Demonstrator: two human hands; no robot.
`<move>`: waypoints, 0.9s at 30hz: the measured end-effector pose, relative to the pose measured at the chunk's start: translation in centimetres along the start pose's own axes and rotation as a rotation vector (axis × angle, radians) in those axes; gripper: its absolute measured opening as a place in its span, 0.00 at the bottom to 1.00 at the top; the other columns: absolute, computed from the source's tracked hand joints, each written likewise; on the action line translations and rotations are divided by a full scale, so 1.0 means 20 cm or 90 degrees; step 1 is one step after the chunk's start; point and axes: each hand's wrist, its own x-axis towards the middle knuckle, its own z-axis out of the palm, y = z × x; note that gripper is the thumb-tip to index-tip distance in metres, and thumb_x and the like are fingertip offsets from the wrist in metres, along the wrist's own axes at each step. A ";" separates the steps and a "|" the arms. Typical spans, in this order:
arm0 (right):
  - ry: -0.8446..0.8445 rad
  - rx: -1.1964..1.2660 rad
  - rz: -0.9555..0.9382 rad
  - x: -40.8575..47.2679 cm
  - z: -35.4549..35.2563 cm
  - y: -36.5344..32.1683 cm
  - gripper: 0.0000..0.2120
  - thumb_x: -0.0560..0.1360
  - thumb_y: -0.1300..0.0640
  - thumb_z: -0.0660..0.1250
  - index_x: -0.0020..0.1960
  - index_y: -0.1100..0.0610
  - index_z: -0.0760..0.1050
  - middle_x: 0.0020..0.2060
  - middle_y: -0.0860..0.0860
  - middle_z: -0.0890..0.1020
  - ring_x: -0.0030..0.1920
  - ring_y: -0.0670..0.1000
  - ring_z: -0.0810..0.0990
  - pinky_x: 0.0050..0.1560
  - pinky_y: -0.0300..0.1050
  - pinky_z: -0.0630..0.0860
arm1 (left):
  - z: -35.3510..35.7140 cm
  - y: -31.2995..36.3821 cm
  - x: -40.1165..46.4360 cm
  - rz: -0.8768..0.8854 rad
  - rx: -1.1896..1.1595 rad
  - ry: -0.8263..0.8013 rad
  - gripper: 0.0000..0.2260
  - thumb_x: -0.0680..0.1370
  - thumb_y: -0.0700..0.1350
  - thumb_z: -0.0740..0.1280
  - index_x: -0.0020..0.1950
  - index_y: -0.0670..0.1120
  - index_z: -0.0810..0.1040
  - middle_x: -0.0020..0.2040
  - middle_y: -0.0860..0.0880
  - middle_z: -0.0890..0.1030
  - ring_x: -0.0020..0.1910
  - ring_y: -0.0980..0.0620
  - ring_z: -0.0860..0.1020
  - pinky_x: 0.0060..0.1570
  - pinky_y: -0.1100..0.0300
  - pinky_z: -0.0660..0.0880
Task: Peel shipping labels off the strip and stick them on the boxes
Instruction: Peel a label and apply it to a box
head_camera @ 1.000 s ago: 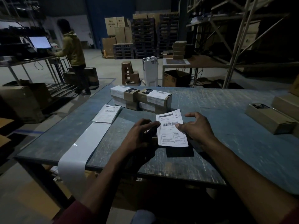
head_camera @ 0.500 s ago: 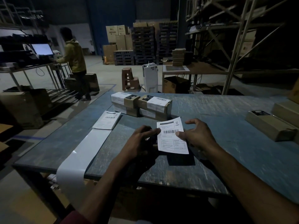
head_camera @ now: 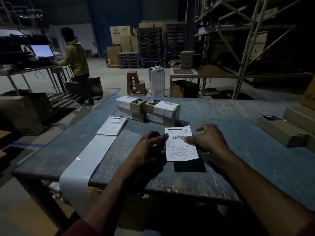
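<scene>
A white shipping label (head_camera: 180, 149) with a barcode hangs just above the blue table (head_camera: 230, 159) and casts a dark shadow under it. My left hand (head_camera: 146, 149) pinches its left edge. My right hand (head_camera: 208, 140) pinches its right edge by the barcode, with the index finger raised. The white backing strip (head_camera: 85, 160) runs from a folded label stack (head_camera: 112, 125) over the table's near edge, left of my hands. Two brown boxes (head_camera: 131, 106) (head_camera: 163, 110) with labels on them stand side by side behind the held label.
A plain brown box (head_camera: 281, 132) lies at the table's right, with larger cartons (head_camera: 300, 116) behind it. Across the floor a person (head_camera: 76, 60) stands at a lit screen. Stacked cartons, pallets, a stool and steel racking fill the background.
The label stays between both hands at about the same spot over the table. My right thumb has closed a little further onto the label's edge.
</scene>
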 end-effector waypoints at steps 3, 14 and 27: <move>0.016 -0.028 -0.014 -0.02 -0.01 0.01 0.44 0.58 0.43 0.88 0.69 0.56 0.76 0.59 0.57 0.85 0.53 0.56 0.85 0.56 0.55 0.83 | 0.01 0.00 0.00 -0.004 0.000 -0.008 0.36 0.69 0.47 0.71 0.78 0.47 0.72 0.68 0.46 0.71 0.69 0.47 0.73 0.69 0.54 0.72; -0.043 0.125 0.029 -0.02 -0.03 0.07 0.31 0.62 0.46 0.87 0.60 0.54 0.78 0.50 0.55 0.85 0.47 0.54 0.84 0.37 0.45 0.77 | 0.02 -0.03 0.00 -0.021 -0.016 -0.016 0.33 0.72 0.51 0.70 0.78 0.50 0.72 0.68 0.50 0.70 0.69 0.47 0.74 0.68 0.44 0.74; -0.304 0.291 -0.092 -0.06 -0.12 0.01 0.20 0.69 0.58 0.82 0.60 0.57 0.84 0.50 0.56 0.89 0.48 0.55 0.89 0.45 0.52 0.85 | -0.06 0.09 -0.02 0.026 -0.094 0.127 0.52 0.73 0.46 0.81 0.83 0.65 0.49 0.67 0.59 0.73 0.65 0.60 0.74 0.55 0.70 0.78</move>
